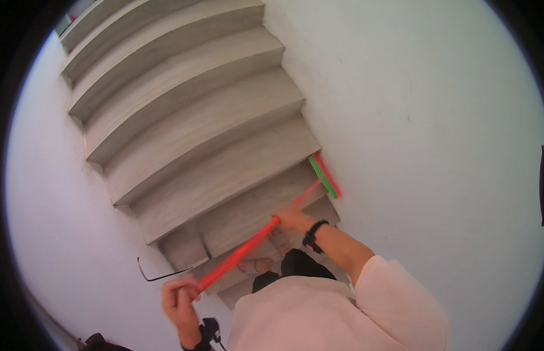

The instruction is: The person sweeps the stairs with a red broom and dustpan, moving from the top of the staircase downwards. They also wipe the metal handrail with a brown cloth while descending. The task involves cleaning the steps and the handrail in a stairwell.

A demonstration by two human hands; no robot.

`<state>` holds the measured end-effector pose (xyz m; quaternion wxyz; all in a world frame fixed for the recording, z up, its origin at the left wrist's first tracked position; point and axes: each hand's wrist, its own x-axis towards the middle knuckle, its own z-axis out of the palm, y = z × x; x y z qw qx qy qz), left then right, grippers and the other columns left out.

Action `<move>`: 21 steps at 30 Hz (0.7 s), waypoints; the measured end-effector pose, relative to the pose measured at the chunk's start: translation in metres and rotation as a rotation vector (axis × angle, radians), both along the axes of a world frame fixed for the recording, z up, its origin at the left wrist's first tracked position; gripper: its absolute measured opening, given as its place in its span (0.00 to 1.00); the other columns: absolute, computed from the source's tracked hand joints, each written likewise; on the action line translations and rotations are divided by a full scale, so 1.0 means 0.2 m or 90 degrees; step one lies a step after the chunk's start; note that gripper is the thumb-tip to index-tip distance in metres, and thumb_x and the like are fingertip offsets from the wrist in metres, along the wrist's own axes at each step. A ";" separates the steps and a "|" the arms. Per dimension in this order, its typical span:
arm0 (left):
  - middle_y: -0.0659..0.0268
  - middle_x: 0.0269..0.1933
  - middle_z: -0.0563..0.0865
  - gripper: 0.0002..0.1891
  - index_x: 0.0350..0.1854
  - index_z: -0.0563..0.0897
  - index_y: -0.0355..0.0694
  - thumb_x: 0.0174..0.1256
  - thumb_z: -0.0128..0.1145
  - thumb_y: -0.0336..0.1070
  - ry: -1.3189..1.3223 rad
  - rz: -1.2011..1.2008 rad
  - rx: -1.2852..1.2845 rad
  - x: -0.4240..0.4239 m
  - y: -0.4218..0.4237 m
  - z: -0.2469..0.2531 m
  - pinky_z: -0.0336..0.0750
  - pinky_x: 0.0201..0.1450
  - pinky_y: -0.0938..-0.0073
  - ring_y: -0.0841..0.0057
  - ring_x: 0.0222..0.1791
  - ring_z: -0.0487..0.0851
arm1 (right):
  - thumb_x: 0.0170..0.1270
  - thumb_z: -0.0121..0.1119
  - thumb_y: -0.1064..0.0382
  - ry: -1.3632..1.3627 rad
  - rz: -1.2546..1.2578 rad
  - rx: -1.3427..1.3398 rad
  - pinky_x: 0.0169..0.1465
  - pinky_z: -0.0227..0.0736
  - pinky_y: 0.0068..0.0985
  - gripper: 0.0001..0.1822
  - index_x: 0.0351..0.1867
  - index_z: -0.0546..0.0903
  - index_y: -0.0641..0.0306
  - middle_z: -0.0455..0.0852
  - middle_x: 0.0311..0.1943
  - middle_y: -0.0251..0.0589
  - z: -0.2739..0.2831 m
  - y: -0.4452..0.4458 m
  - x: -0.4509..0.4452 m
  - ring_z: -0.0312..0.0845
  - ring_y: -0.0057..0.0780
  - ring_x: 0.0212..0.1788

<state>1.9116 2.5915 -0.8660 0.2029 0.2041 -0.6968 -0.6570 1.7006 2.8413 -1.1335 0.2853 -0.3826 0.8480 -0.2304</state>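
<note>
A broom with a red handle (239,256) slants across the front of my body. My left hand (180,298) is closed around the upper end of the handle at the lower left. Farther down the handle, my right hand (293,220) grips it near the middle of the stair. The green broom head (323,177) with red bristles (330,175) lies at the right end of a step, against the white wall. A thin dark rod with a bent end (162,277) sticks out near my left hand; what it belongs to cannot be told.
Concrete steps (219,175) run toward the upper left between white walls (408,131). My feet in sandals (255,265) stand on a step below the broom handle. A dark object (98,342) shows at the lower left edge.
</note>
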 end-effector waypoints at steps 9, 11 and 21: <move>0.64 0.22 0.76 0.09 0.44 0.74 0.32 0.69 0.40 0.27 -0.106 -0.046 -0.015 -0.62 0.04 -0.22 0.74 0.46 0.68 0.71 0.30 0.79 | 0.48 0.56 0.66 -0.126 -0.090 0.051 0.37 0.72 0.42 0.06 0.29 0.81 0.60 0.83 0.29 0.49 -0.06 0.39 0.09 0.79 0.50 0.35; 0.63 0.23 0.77 0.09 0.44 0.74 0.32 0.69 0.40 0.28 -0.251 -0.069 0.016 -0.64 0.05 -0.38 0.74 0.46 0.69 0.71 0.31 0.80 | 0.46 0.56 0.68 -0.221 -0.099 0.064 0.38 0.72 0.42 0.08 0.30 0.82 0.60 0.83 0.30 0.51 0.05 0.58 0.27 0.79 0.51 0.36; 0.68 0.22 0.71 0.17 0.48 0.71 0.36 0.58 0.52 0.37 0.221 -0.076 0.066 -0.61 0.29 0.37 0.70 0.53 0.56 0.72 0.35 0.73 | 0.49 0.60 0.63 -0.094 -0.173 -0.126 0.36 0.72 0.41 0.07 0.31 0.80 0.59 0.83 0.28 0.47 0.40 0.40 0.04 0.79 0.48 0.34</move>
